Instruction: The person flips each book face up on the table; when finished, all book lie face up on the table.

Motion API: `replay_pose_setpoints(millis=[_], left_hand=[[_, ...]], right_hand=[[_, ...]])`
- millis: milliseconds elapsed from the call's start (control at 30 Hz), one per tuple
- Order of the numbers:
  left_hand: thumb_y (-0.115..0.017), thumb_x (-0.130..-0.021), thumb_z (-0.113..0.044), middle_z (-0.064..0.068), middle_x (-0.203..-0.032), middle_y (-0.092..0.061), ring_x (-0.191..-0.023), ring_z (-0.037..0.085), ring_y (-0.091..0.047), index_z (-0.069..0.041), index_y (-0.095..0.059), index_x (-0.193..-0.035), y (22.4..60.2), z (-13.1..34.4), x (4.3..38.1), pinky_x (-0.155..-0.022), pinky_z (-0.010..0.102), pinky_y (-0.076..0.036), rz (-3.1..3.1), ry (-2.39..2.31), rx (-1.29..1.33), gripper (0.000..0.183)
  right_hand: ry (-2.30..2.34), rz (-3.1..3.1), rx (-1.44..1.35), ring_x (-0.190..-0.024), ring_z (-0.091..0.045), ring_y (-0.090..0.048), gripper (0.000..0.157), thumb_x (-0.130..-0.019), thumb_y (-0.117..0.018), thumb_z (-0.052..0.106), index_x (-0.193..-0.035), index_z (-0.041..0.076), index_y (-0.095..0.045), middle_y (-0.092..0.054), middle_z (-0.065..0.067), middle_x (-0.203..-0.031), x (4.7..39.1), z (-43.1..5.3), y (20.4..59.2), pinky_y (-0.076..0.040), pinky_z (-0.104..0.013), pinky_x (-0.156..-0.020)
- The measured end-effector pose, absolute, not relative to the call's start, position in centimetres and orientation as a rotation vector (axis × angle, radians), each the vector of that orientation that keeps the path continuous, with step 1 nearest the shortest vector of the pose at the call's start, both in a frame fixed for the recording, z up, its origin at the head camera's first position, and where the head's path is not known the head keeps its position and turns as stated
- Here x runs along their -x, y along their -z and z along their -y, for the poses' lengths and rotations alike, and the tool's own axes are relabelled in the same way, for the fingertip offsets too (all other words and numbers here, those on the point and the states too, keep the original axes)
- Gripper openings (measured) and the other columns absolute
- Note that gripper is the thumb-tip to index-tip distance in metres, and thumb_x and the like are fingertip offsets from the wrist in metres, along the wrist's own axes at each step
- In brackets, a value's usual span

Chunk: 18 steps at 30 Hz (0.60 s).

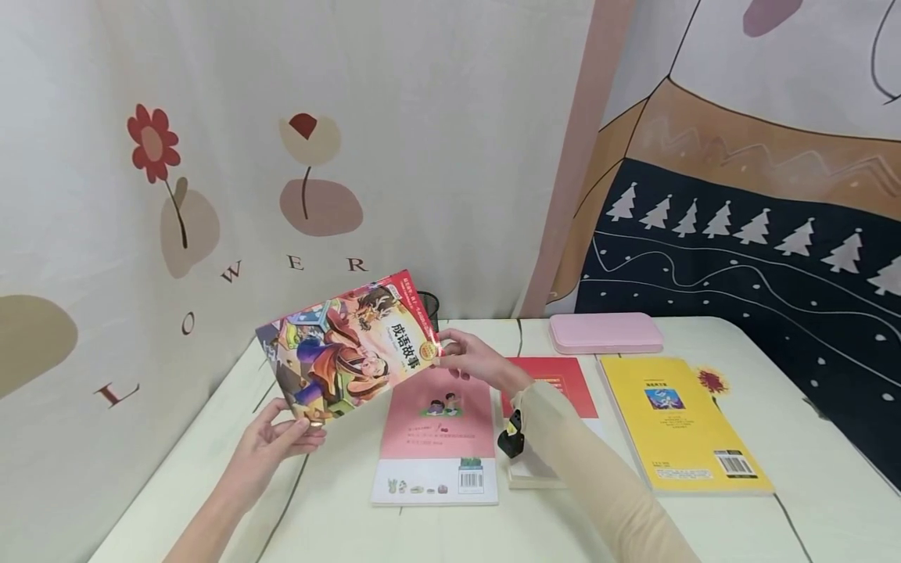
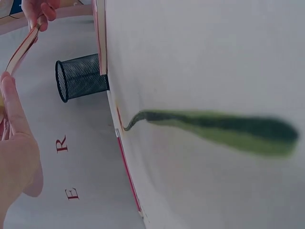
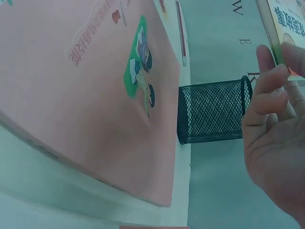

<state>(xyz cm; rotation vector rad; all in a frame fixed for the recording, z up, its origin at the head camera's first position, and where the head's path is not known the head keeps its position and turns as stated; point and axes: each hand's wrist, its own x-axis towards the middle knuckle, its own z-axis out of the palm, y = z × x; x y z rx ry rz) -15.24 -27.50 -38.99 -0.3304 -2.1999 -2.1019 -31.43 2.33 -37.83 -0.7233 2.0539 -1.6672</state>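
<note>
Both hands hold up a picture storybook (image 1: 345, 344) with a red border and colourful cover, tilted above the table. My left hand (image 1: 271, 446) pinches its lower left corner, thumb on the cover. At the right edge, my right hand (image 1: 479, 360) grips it between thumb and fingers. In the left wrist view the storybook (image 2: 21, 50) shows edge-on between the hands. The right wrist view catches the fingers around a corner of the storybook (image 3: 286, 24). Below it lies a pink and white book (image 1: 439, 438), its top partly hidden.
A red and white book (image 1: 552, 383) lies partly under my right forearm. Farther right is a yellow book (image 1: 683, 422), with a pink case (image 1: 605, 332) behind. A black mesh pen cup (image 3: 212, 112) stands at the back by the curtain, near a pencil (image 3: 182, 33).
</note>
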Motion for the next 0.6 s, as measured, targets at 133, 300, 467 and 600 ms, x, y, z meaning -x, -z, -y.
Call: replay_pose_setpoints(millis=[133, 300, 467, 600], left_hand=[[-0.044, -0.093, -0.006, 0.014, -0.089, -0.065, -0.08, 0.024, -0.063, -0.009, -0.042, -0.111, 38.98, 27.61, 15.31, -0.072, 0.034, -0.05, 2.282, 2.103, 0.336, 0.018], [-0.048, -0.091, -0.01, 0.012, -0.095, -0.063, -0.085, 0.025, -0.061, -0.002, -0.041, -0.118, 38.87, 27.65, 15.3, -0.074, 0.035, -0.049, 2.422, 2.019, 0.275, 0.029], [-0.051, -0.09, -0.013, 0.005, -0.098, -0.059, -0.087, 0.018, -0.059, 0.0, -0.039, -0.121, 38.65, 27.62, 15.33, -0.077, 0.029, -0.048, 2.419, 1.964, 0.176, 0.035], [-0.052, -0.089, -0.014, -0.003, -0.097, -0.06, -0.087, 0.012, -0.059, -0.005, -0.03, -0.129, 38.52, 28.06, 15.35, -0.077, 0.023, -0.047, 2.233, 2.032, 0.108, 0.046]], right_hand=[[1.716, -2.042, 0.732, -0.055, -0.014, -0.04, 0.031, -0.086, -0.056, 0.008, -0.116, 0.007, -0.048, -0.06, -0.012, -0.087, 31.32, -2.54, 37.79, -0.031, -0.023, -0.048], [1.733, -2.015, 0.713, -0.053, -0.013, -0.039, 0.032, -0.086, -0.055, 0.008, -0.117, 0.007, -0.048, -0.06, -0.015, -0.09, 31.24, -2.93, 38.0, -0.03, -0.022, -0.047], [1.748, -1.98, 0.716, -0.052, -0.013, -0.038, 0.027, -0.085, -0.055, 0.008, -0.112, 0.006, -0.049, -0.061, -0.01, -0.086, 31.09, -3.19, 38.1, -0.03, -0.022, -0.048], [1.744, -1.945, 0.722, -0.052, -0.013, -0.038, 0.027, -0.084, -0.054, 0.004, -0.111, 0.004, -0.05, -0.058, -0.008, -0.081, 30.99, -3.27, 38.1, -0.03, -0.023, -0.05]])
